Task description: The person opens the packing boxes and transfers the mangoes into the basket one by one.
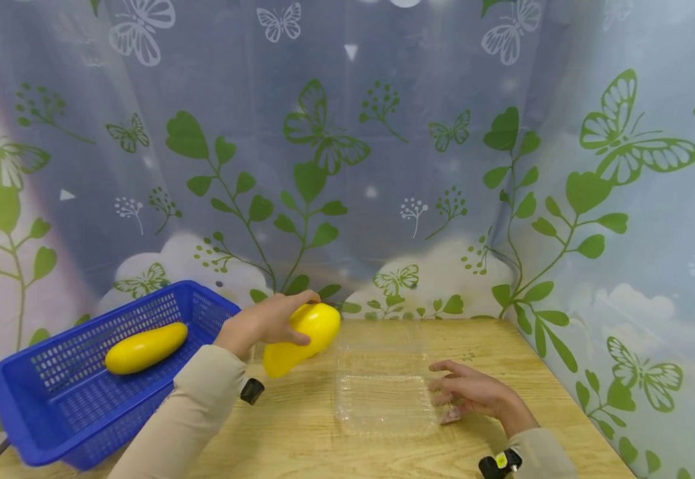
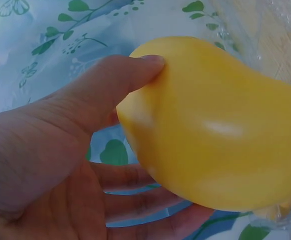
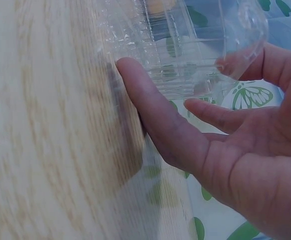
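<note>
My left hand [image 1: 272,322] grips a yellow toy mango [image 1: 314,329], with the thumb on one side and the fingers around the other. The mango is up off the table, beside the left edge of a clear plastic clamshell box [image 1: 383,402]. That box sits on the table with its lid [image 1: 380,332] folded back. At the box's right side is my right hand [image 1: 473,392]. Its thumb and fingers are spread and fairly straight, fingertips right at the clear wall in the right wrist view.
A blue perforated basket [image 1: 108,429] stands at the left, and a second yellow mango [image 1: 146,348] lies inside it. The wooden table [image 1: 287,439] ends at a curtain [image 1: 347,219] printed with leaves and butterflies, behind and to the right.
</note>
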The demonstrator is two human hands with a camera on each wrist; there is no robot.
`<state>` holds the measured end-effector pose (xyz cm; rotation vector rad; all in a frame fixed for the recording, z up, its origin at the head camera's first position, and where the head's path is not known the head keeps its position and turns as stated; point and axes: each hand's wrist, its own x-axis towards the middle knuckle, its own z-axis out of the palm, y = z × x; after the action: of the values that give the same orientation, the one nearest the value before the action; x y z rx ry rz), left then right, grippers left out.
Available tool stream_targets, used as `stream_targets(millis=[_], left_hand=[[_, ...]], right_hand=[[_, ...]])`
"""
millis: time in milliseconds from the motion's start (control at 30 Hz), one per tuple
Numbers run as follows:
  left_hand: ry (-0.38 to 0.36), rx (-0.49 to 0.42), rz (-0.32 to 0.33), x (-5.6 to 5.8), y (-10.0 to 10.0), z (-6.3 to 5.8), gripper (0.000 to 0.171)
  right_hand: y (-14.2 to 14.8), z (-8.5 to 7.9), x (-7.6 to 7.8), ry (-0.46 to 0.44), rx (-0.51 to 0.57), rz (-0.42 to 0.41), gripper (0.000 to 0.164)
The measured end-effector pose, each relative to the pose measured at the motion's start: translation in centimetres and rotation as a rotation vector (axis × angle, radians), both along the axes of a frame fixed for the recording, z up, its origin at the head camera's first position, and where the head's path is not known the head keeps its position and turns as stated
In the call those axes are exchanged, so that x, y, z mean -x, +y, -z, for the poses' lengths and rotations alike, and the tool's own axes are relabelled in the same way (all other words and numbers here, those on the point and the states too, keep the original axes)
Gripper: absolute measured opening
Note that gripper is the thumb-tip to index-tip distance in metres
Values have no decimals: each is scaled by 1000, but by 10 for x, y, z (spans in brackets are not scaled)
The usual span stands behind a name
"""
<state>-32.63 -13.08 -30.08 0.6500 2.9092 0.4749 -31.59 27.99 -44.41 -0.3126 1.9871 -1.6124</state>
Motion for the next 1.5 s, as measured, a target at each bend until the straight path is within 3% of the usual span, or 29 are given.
stream_targets(millis=[333, 1100, 1500], left_hand=[[-7, 17, -21, 3, -16, -2, 76], [-71, -63, -15, -2, -54, -13, 74], [-90, -85, -46, -5, -77, -19, 68]], right_hand=[[-1, -1, 0, 7, -1, 0, 68], [-3, -2, 0, 8, -6, 5, 72], [-3, 0, -1, 10, -9, 15, 70]])
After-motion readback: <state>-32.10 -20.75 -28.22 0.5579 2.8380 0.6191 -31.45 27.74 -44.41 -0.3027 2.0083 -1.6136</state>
